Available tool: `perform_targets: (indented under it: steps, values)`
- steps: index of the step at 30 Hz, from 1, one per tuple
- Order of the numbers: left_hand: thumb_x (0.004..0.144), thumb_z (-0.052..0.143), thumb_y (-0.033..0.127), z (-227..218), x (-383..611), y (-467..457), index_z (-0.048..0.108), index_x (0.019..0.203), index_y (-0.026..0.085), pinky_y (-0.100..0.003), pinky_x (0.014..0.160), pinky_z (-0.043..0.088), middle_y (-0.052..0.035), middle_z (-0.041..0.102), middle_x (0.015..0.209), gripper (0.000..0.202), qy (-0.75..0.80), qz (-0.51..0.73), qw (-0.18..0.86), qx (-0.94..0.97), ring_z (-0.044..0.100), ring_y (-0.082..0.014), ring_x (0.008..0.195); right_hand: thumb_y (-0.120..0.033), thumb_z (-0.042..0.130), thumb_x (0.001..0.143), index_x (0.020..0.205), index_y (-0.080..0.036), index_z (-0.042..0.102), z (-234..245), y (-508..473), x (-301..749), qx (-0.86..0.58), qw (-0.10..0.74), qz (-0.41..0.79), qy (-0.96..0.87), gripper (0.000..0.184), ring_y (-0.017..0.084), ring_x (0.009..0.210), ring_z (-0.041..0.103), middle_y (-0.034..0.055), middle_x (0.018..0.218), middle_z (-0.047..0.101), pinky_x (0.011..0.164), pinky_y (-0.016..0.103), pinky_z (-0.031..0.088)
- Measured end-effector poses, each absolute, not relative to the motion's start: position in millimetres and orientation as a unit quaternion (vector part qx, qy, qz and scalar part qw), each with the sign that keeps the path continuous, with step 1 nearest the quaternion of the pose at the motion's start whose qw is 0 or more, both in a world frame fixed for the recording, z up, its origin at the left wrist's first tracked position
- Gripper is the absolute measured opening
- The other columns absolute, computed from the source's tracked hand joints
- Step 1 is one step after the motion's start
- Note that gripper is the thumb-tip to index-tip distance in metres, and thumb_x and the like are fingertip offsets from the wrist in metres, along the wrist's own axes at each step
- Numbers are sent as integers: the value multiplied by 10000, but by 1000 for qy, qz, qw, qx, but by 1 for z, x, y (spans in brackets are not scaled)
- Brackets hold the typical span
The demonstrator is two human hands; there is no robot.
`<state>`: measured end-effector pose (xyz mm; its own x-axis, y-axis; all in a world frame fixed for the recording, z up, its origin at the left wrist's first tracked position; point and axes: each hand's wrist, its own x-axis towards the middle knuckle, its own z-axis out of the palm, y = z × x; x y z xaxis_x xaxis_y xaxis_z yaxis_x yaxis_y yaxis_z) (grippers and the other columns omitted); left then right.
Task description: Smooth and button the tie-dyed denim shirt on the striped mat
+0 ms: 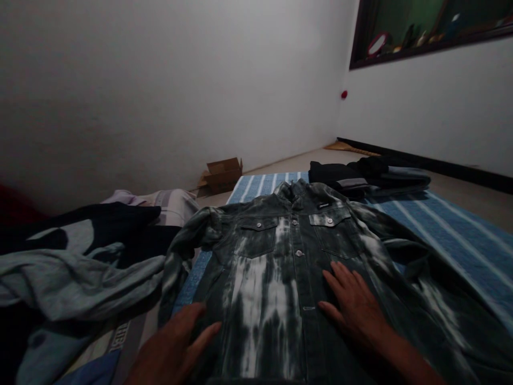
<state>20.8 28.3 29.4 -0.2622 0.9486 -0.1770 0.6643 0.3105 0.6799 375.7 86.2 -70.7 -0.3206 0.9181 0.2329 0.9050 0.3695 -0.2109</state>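
Observation:
A dark grey denim jacket [264,289] with white bleached streaks lies spread out, front side up, its collar pointing away from me. It has metal buttons down the front and two flapped chest pockets. My right hand [356,299] rests flat on the jacket below the chest pocket on the right, fingers stretched out. At the lower left, my left hand [176,342] is over the jacket's left edge with thumb and fingers apart; part of it is in shadow, and nothing shows in its grasp. The sleeves lie out to both sides.
Under the jacket is a blue striped mat [452,224]. Folded dark clothes [340,179] lie at its far end. Loose clothes, among them a grey garment [80,278], are heaped on the left. An open cardboard box [223,175] stands by the wall.

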Motion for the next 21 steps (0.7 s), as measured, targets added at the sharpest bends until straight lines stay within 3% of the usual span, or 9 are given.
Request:
perform_targets:
  steps: [3, 7, 11, 21]
  values:
    - [647, 700, 474, 24, 59, 57, 687, 946, 219, -447, 987, 424, -117, 651, 1178, 393, 678, 175, 204, 685, 558, -377, 1134, -428, 556, 856, 1316, -169, 527, -80, 86, 373, -569, 139, 36, -810, 530, 319, 1332, 338, 151, 1439, 383, 1045, 549, 331]
    - [733, 643, 465, 0, 81, 85, 602, 1203, 169, -489, 1100, 299, -163, 419, 1441, 556, 591, 111, 151, 785, 354, -363, 1338, -424, 545, 868, 1336, -183, 516, -78, 85, 372, -576, 135, 49, -805, 527, 304, 1350, 307, 138, 1459, 351, 1066, 538, 304]
    - [797, 564, 517, -35, 71, 90, 488, 1352, 132, -528, 1119, 217, -178, 300, 1501, 680, 586, 49, 80, 805, 244, -377, 1385, -414, 525, 883, 1365, -179, 488, -73, 85, 370, -578, 126, 71, -803, 537, 292, 1374, 252, 134, 1481, 303, 1091, 533, 265]
    - [879, 388, 590, -74, 50, 78, 323, 1459, 212, -477, 1121, 217, -103, 233, 1533, 694, 545, -19, -61, 836, 272, -288, 1392, -405, 527, 880, 1397, -165, 448, -72, 87, 366, -592, 89, 118, -792, 575, 302, 1400, 148, 135, 1505, 217, 1121, 541, 170]
